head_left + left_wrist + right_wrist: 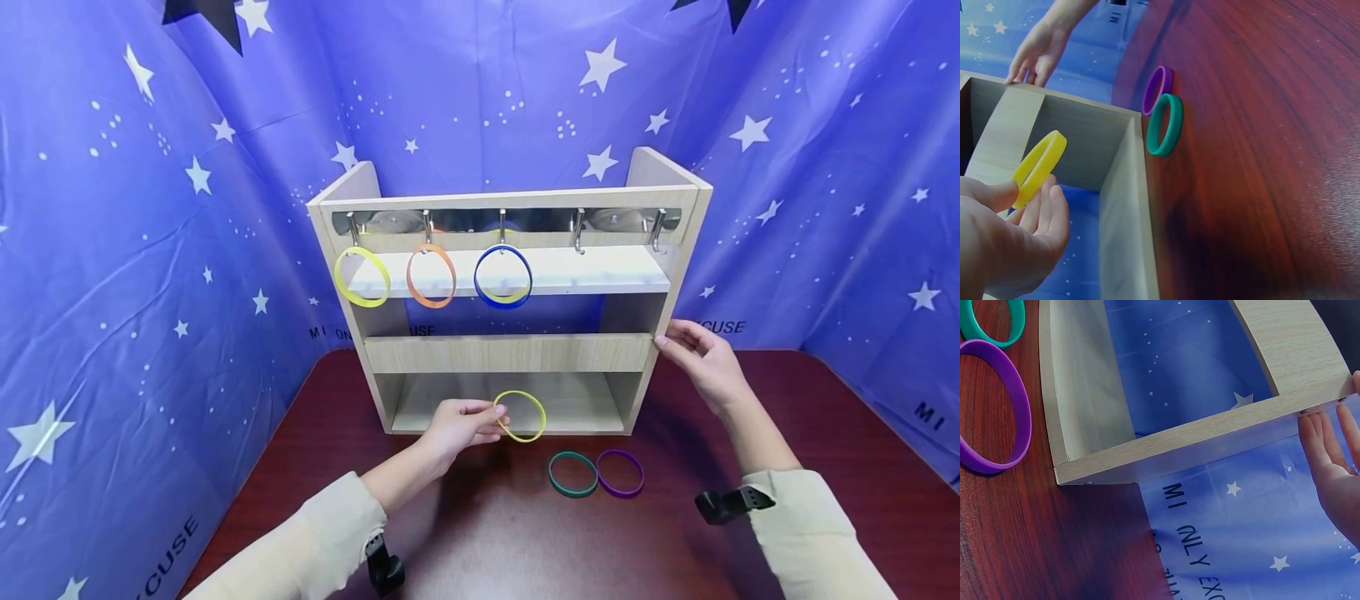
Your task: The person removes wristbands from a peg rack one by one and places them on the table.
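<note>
Left hand (459, 425) pinching thin yellow rubber ring (521, 416) by thumb and fingers; right hand (701, 357), fingers straight, touching light wooden shelf rack (510, 353) side.

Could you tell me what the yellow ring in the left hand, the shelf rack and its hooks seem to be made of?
Yellow ring: likely silicone or rubber, a matte, flat, opaque band. Shelf rack: probably laminated board, with pale printed wood grain and flat square edges. Hooks: seemingly polished metal, silvery, on a mirror-like backing strip.
</note>
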A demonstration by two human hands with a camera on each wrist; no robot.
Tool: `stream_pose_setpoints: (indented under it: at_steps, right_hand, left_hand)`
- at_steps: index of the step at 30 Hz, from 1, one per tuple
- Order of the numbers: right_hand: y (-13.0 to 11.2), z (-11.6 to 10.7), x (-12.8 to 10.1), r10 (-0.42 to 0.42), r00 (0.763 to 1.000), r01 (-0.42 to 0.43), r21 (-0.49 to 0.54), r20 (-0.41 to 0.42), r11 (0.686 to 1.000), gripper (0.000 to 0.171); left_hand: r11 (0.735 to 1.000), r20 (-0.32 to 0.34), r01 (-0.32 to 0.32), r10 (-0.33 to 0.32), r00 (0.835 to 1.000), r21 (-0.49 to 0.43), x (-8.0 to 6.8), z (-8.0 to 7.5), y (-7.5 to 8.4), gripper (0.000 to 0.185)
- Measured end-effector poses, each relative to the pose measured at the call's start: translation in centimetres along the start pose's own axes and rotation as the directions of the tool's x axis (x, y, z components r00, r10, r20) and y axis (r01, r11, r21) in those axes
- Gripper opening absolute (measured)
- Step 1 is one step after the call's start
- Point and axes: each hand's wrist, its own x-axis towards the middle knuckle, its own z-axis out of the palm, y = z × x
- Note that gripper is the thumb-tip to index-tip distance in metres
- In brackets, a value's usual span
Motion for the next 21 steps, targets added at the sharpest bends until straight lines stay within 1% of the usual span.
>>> stream_pose_setpoints:
  at_steps: [5, 11, 19, 21]
  right_hand:
    - [0.0, 0.0, 0.0, -0.004, 1.0, 0.004, 0.0, 0.003, 1.0, 0.026]
    - [-0.1, 0.0, -0.2, 0.003, 1.0, -0.003, -0.025, 0.0, 1.0, 0.026]
    - [-0.1, 0.1, -0.2, 0.0, 1.0, 0.0, -0.005, 0.002, 1.0, 0.026]
    - [0.0, 0.0, -0.2, 0.001, 1.0, -0.001, 0.0, -0.003, 1.0, 0.027]
  left_hand:
    - [1.0, 0.006, 0.019, -0.019, 1.0, 0.008, -0.1, -0.2, -0.8, 0.033]
    - [0.999, 0.013, 0.035, -0.035, 0.999, 0.019, -0.1, -0.5, -1.8, 0.034]
    - [0.996, 0.001, 0.091, -0.091, 0.996, 0.012, -0.4, -0.8, -3.5, 0.034]
    - [0.994, 0.007, 0.105, -0.105, 0.994, 0.009, -0.4, -0.8, -4.0, 0.033]
